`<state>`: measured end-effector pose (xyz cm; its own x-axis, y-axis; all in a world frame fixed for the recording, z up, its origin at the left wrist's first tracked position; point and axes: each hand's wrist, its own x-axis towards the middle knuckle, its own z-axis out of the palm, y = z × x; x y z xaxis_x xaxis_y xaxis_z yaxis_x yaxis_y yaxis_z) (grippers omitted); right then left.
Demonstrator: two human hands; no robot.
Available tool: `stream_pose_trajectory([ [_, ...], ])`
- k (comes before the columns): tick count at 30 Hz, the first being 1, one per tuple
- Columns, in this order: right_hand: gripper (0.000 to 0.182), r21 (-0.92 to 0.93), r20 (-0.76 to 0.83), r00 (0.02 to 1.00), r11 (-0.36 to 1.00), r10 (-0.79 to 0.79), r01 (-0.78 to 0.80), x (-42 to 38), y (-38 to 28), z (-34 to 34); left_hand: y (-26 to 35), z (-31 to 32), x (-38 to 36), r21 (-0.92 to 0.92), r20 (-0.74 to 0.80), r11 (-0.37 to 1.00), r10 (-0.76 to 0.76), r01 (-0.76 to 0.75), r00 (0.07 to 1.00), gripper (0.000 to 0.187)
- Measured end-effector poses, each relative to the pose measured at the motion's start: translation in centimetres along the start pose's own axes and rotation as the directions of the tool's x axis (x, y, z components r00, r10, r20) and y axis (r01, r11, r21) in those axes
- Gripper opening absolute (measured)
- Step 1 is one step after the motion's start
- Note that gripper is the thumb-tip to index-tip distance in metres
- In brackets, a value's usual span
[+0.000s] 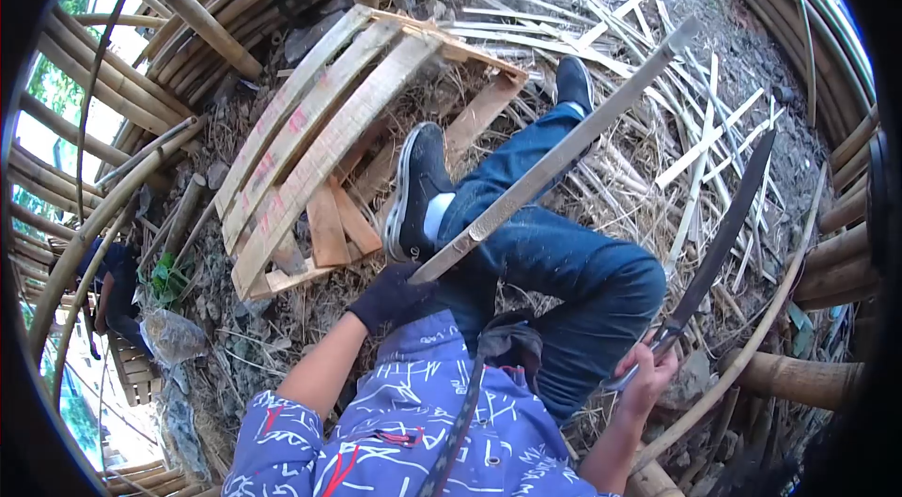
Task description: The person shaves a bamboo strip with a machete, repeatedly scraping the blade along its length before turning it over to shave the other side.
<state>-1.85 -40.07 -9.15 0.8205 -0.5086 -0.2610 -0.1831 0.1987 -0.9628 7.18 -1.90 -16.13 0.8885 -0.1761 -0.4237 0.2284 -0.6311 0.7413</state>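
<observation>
My left hand (pixel 390 298), in a dark glove, is closed round the near end of a long split bamboo strip (pixel 562 159). The strip slants up and to the right across my legs, its far end in the air over the ground. Bare, my right hand (pixel 646 377) grips the handle of a machete (pixel 722 257). Its long dark blade points up and to the right, beside my bent knee and apart from the strip. My legs (pixel 564 248), in blue jeans, are stretched and folded in front of me.
A slatted wooden pallet (pixel 310 135) lies by my feet. Pale bamboo strips (pixel 700 135) and shavings litter the ground ahead and to the right. Bamboo poles (pixel 799 380) surround the spot. Another person (pixel 117 286) is partly visible at far left.
</observation>
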Motion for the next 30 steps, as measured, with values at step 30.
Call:
stream_pose_trajectory([
  [30, 0.010, 0.055, 0.028, 1.000, 0.998, 0.012, -0.013, 5.0, 0.2, 1.5, 5.1, 1.8, 5.6, 0.209, -0.062, 0.958, 0.215, -0.197, 0.975, 0.032],
])
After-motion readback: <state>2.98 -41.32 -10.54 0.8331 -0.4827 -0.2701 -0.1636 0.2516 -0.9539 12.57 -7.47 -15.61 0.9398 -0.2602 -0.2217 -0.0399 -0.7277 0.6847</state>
